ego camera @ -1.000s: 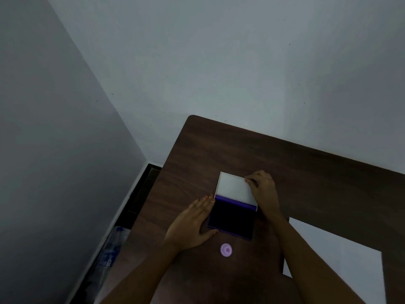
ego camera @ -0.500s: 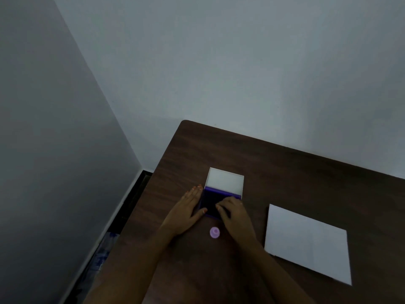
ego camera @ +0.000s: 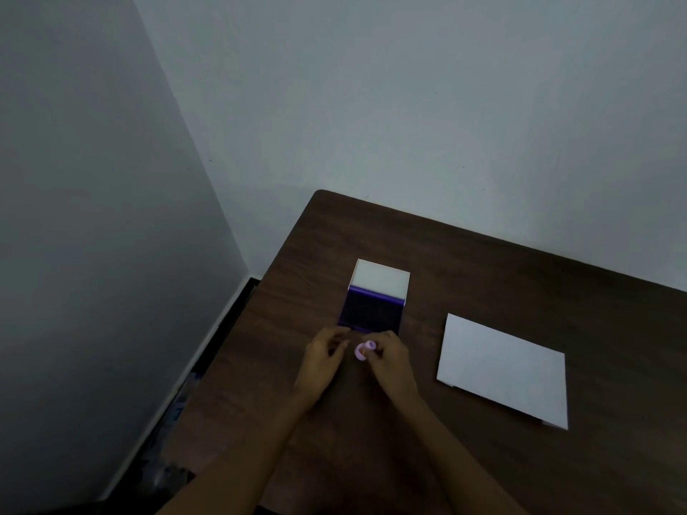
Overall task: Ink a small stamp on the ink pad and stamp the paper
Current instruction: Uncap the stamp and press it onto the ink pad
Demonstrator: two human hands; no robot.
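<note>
Right hand point(ego camera: 388, 356) pinching pink stamp point(ego camera: 363, 350); left hand point(ego camera: 323, 360) loosely curled beside, near ink pad point(ego camera: 371, 312); paper point(ego camera: 502, 369) right.

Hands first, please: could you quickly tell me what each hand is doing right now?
Left hand: fingers curled, empty as far as can be seen, beside the stamp.
Right hand: closed on the small pink stamp, just in front of the ink pad.

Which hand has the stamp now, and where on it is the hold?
The right hand has the small pink stamp, fingers pinching its right side, just in front of the open ink pad. The left hand holds nothing visible.
</note>
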